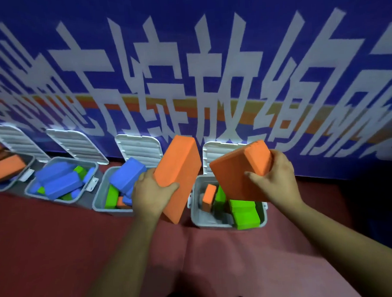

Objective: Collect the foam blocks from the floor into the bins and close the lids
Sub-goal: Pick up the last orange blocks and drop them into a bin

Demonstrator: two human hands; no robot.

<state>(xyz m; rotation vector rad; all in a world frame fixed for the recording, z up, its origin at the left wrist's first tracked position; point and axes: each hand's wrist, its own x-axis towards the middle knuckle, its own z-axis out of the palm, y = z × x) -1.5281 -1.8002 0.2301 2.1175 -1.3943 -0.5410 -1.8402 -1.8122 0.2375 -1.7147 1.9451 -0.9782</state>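
Both hands are loaded: left hand (pixel 151 194) grips one orange block (pixel 180 176), right hand (pixel 274 178) grips another orange block (pixel 234 171), tilted above the rightmost bin (pixel 201 217), lid (pixel 213 154) up, on red floor (pixel 60 244).

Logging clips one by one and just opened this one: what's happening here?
A person holds an orange foam block in each hand over grey bins lined up by a blue wall. The left hand grips one orange block just left of the rightmost bin; the right hand grips the other orange block above it. That bin already holds green blocks and a small orange block. The lids are all open, and the other bins hold blue, green and orange blocks.
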